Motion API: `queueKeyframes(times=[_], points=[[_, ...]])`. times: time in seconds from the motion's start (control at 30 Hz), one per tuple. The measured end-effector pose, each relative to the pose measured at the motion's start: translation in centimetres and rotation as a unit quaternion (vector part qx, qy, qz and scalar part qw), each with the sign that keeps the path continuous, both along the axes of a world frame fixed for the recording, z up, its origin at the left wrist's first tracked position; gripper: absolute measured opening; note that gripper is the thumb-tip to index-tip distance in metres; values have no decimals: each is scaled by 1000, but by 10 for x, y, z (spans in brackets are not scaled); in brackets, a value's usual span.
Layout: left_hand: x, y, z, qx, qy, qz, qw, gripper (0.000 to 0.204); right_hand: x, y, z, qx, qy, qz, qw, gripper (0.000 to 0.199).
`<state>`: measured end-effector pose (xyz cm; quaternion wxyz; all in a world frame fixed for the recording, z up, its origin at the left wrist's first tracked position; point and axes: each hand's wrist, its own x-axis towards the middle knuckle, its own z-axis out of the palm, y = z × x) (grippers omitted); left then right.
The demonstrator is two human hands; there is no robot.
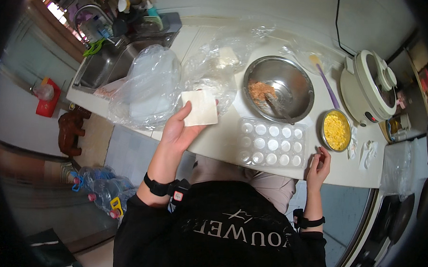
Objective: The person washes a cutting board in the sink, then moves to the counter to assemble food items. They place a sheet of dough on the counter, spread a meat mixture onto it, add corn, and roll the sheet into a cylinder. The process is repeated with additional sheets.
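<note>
My left hand (176,131) holds a square, pale dough wrapper (200,109) out flat over the counter, thumb on top and fingers beneath. Whether it is one sheet or more, I cannot tell. Loosely curled, my right hand (318,170) hangs at the counter's front edge, nothing visible in it. Just beyond its fingertips stands a small metal bowl of yellow corn kernels (336,131). A clear plastic tray (272,144) with round hollows lies between my hands. Behind it, a large steel bowl (297,87) contains pinkish minced filling (260,91) and a utensil (275,106) leaning in it.
Clear plastic bags (152,80) cover the counter's left part, beside a steel sink (105,64). At the back right stand a cream electric cooker (366,87) and a purple-handled spatula (328,86). Crumpled tissue (368,154) lies near the right edge. Large plastic bottles (106,188) stand on the floor.
</note>
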<state>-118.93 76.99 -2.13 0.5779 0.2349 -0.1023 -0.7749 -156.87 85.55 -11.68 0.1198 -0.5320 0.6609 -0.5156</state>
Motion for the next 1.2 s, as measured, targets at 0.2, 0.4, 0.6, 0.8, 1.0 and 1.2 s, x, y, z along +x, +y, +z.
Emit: queueKeyframes(times=[0.2,0.4,0.6,0.8,1.0,1.2], points=[[-4,-5,-7,28,-10,-34,999,41,19,-13,105,11,162,128,978,26],[-37,-29,-27,89,-63,-55,992,39,58,-76,149,103,305,267,908,23],[-48,-31,-40,130,-96,-104,981,38,77,-137,123,231,399,308,832,25],[-50,-36,-43,79,-115,-121,983,40,86,-172,110,319,464,340,753,29],[-56,-42,-42,78,-107,-129,983,40,79,-171,119,275,499,294,767,28],[-57,-44,-44,91,-91,-117,985,39,56,-165,127,285,491,254,783,33]])
